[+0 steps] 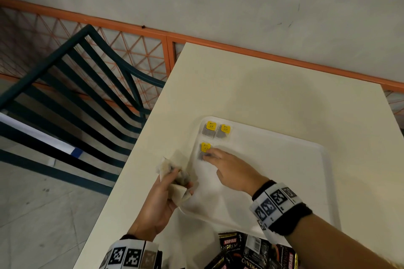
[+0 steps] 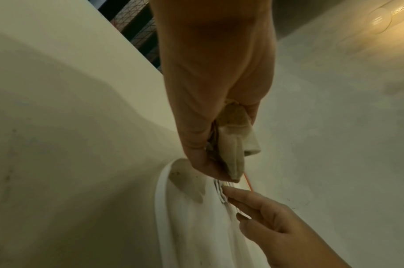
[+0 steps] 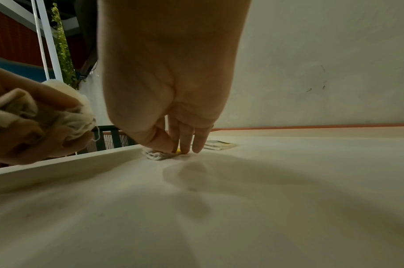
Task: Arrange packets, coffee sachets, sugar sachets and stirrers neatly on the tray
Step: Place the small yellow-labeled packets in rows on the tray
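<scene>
A white tray (image 1: 273, 159) lies on the cream table (image 1: 262, 85). Two tea bags with yellow tags (image 1: 211, 130) (image 1: 223, 131) sit side by side in its far left corner. Just nearer, a third tea bag (image 1: 205, 148) lies flat on the tray, and my right hand (image 1: 209, 153) presses on it with its fingertips (image 3: 185, 147). My left hand (image 1: 175, 181) hovers at the tray's left rim and grips a crumpled bunch of tea bags (image 2: 233, 145). Black coffee sachets (image 1: 240, 249) lie in a heap at the table's near edge. No sugar sachets or stirrers show.
A dark green slatted chair (image 1: 76, 85) stands left of the table. An orange mesh railing (image 1: 131, 50) and a grey wall run behind. The table's left edge lies close to my left hand. The tray's middle and right side are bare.
</scene>
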